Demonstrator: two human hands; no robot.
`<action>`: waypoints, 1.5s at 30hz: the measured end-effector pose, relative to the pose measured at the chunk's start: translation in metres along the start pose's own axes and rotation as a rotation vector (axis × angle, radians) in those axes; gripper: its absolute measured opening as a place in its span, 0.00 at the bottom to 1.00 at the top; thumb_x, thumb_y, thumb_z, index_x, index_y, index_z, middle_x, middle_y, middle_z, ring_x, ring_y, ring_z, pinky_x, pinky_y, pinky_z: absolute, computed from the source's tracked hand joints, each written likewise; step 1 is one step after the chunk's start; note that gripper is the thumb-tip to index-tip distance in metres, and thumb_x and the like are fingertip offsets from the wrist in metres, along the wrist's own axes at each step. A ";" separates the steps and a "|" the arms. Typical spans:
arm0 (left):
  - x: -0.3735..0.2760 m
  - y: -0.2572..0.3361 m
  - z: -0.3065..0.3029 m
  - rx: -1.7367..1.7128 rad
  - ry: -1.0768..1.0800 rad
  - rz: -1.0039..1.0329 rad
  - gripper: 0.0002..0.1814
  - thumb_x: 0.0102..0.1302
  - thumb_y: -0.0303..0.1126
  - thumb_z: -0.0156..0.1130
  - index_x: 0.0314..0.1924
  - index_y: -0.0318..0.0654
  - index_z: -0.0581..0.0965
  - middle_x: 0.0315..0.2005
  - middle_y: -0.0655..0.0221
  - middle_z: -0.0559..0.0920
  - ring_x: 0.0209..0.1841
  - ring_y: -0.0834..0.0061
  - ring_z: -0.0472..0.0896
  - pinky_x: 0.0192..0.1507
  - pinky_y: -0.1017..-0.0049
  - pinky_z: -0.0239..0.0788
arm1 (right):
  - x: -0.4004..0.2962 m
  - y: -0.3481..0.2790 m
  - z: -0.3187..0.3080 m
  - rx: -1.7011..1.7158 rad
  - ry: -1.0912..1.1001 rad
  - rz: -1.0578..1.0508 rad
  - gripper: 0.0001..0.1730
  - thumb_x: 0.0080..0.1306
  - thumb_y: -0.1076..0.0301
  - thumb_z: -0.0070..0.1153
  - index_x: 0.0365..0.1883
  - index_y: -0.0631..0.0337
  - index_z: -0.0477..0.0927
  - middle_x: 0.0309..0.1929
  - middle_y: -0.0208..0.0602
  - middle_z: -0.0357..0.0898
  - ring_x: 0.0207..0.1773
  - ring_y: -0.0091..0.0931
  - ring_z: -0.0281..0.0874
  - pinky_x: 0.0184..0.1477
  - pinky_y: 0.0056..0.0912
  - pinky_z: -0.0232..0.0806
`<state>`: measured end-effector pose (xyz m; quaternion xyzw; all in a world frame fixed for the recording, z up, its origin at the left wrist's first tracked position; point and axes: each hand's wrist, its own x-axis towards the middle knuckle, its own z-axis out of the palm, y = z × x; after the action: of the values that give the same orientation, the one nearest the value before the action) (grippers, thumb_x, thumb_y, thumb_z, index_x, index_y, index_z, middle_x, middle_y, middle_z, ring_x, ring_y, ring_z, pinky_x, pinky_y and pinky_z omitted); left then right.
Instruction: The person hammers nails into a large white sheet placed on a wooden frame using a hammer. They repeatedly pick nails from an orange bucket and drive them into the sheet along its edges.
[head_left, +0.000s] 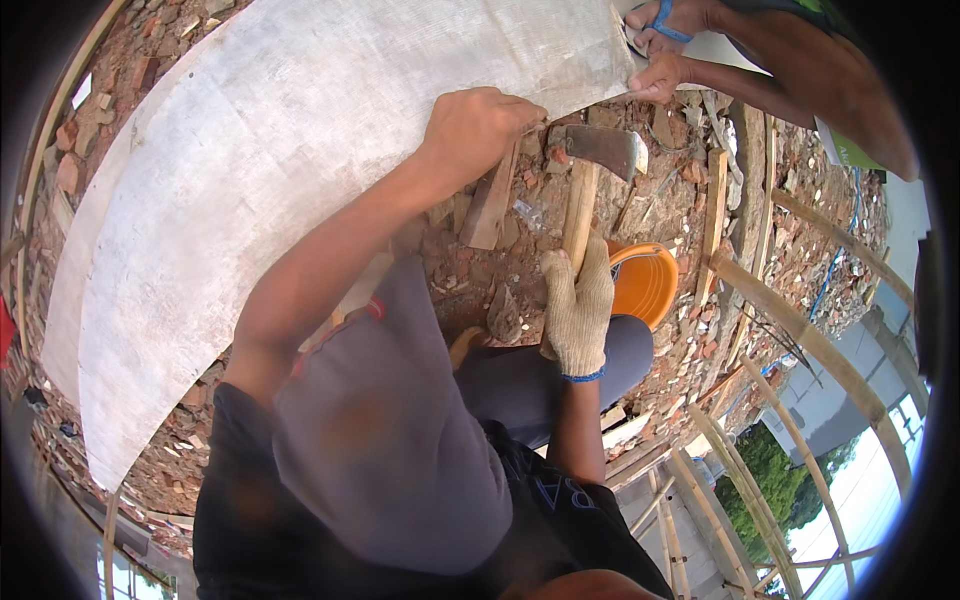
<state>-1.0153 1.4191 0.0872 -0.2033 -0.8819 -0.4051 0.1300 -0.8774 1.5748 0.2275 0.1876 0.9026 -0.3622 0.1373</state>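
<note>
A large pale sheet (300, 135), likely plywood, spans the upper left. At its near edge my bare left hand (480, 131) is closed, fingertips gripping the rim. Whether something small is also pinched there is hidden. Beneath that hand a short wooden board (491, 199) slants down to the rubble. My right hand (581, 300), in a knitted work glove with a blue cuff, grips the wooden handle of a hatchet (581, 202). The hatchet's steel head is up, its bright cutting edge facing right, just right of my left hand and apart from the sheet.
Another person's hand (660, 79) holds the sheet's right corner, beside their sandalled foot (667, 22). An orange bucket (645, 285) stands right of my glove. Broken brick rubble (465, 277) covers the ground. Bamboo poles (810, 337) and timber lengths (712, 217) are on the right.
</note>
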 end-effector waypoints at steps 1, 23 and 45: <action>0.000 -0.001 0.001 0.005 0.000 0.007 0.11 0.60 0.29 0.66 0.41 0.48 0.91 0.36 0.71 0.92 0.35 0.69 0.88 0.31 0.69 0.81 | 0.001 -0.001 0.000 0.030 -0.019 0.062 0.15 0.75 0.65 0.59 0.53 0.67 0.75 0.29 0.40 0.77 0.28 0.29 0.78 0.33 0.36 0.72; -0.001 0.001 0.000 0.050 -0.025 0.012 0.06 0.63 0.34 0.70 0.39 0.52 0.90 0.39 0.86 0.89 0.42 0.76 0.83 0.34 0.73 0.80 | 0.009 0.008 0.004 -0.198 0.064 -0.129 0.16 0.77 0.64 0.58 0.52 0.69 0.74 0.27 0.55 0.80 0.31 0.50 0.85 0.31 0.46 0.73; 0.041 -0.048 -0.064 0.338 -0.042 0.011 0.30 0.66 0.48 0.68 0.67 0.51 0.78 0.72 0.61 0.73 0.76 0.51 0.64 0.73 0.47 0.58 | -0.006 0.000 -0.006 0.055 0.283 -0.186 0.16 0.77 0.67 0.55 0.57 0.68 0.75 0.29 0.41 0.80 0.29 0.31 0.83 0.34 0.34 0.73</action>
<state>-1.0692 1.3523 0.1121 -0.1915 -0.9389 -0.2458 0.1462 -0.8731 1.5779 0.2341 0.1561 0.9162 -0.3678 -0.0307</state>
